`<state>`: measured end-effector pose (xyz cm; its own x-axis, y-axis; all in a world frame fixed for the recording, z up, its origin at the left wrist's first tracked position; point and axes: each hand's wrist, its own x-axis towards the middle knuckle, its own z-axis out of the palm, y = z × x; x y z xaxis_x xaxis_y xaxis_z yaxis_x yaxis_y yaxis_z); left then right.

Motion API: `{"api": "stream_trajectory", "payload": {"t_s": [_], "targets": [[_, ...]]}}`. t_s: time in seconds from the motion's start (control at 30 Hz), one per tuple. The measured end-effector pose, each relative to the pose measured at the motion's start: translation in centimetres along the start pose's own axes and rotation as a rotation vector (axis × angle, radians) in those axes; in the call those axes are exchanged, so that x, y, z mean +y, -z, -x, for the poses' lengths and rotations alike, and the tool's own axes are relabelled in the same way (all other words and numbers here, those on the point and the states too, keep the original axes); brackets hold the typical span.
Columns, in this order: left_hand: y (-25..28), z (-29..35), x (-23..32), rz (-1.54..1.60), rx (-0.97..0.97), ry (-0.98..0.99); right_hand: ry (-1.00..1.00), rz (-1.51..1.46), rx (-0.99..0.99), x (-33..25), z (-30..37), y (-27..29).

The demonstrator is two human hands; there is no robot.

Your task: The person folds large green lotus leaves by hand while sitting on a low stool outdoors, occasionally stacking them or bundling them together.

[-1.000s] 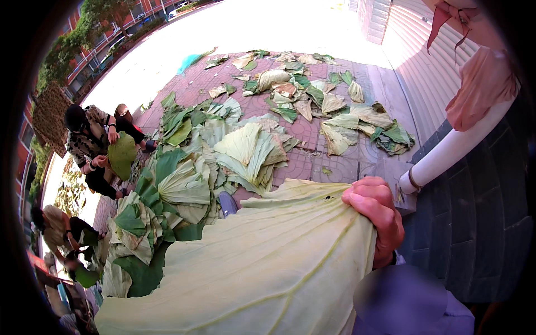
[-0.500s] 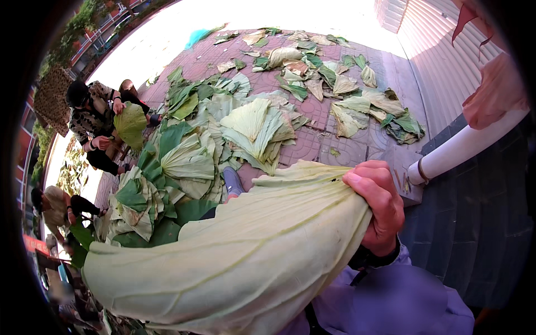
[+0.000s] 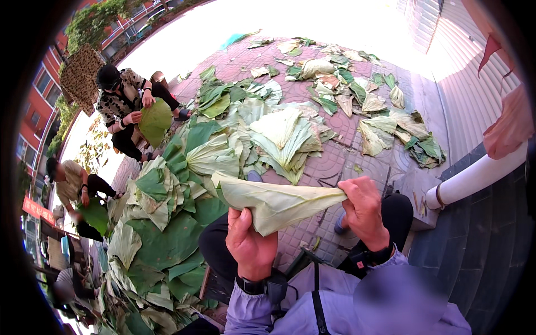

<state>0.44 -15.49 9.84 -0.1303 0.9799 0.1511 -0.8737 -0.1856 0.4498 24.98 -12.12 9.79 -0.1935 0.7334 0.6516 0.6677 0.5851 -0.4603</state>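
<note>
A pale green leaf [image 3: 273, 202], folded over, is held up in front of the person's knees, above the paving [image 3: 335, 159]. The left hand [image 3: 251, 245] has its grip on the leaf's lower left part, thumb on the surface; the right hand [image 3: 364, 212] has its grip narrowed on the tapered right end. Left of them spreads a leaf heap [image 3: 164, 243]. Farther left, a crouching co-worker [image 3: 119, 101] holds a green leaf [image 3: 155, 121]. At the right runs a white pipe [image 3: 483, 174].

The pale lotus leaf [image 3: 279, 204] hides most left hand [image 3: 252, 251] fingers; a blur covers some lilac jacket [image 3: 318, 301]. Beyond the pavement's [image 3: 339, 162] right edge, the white pipe [image 3: 483, 176] is cut off.
</note>
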Motion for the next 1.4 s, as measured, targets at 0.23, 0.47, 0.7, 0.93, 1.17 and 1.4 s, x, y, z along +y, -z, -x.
{"api": "stream_trajectory", "payload": {"t_s": [0.23,0.47,0.7,0.93,1.17,1.4], "targets": [[1.6,-0.9,-0.2,-0.091,0.098,0.024,-0.156,-0.080,-0.076,3.4,2.3,-3.3],[4.3,-1.6,-1.4,-0.248,0.195,0.117,-0.676,-0.551,-0.115,7.9,7.0,-6.8],[10.4,-0.8,-5.0,-0.366,0.377,0.371,-1.049,-1.417,0.119,9.9,8.1,-7.8],[13.7,-0.7,-5.7,-0.289,0.505,0.493,-1.107,-1.487,0.224,10.0,7.8,-7.8],[13.6,-4.3,-3.3,-0.638,0.246,0.536,-1.079,-1.457,0.183,10.0,8.2,-8.4],[11.6,-2.7,-6.9,-1.351,-0.485,0.598,-1.211,-1.361,0.075,9.0,7.8,-8.6]]}}
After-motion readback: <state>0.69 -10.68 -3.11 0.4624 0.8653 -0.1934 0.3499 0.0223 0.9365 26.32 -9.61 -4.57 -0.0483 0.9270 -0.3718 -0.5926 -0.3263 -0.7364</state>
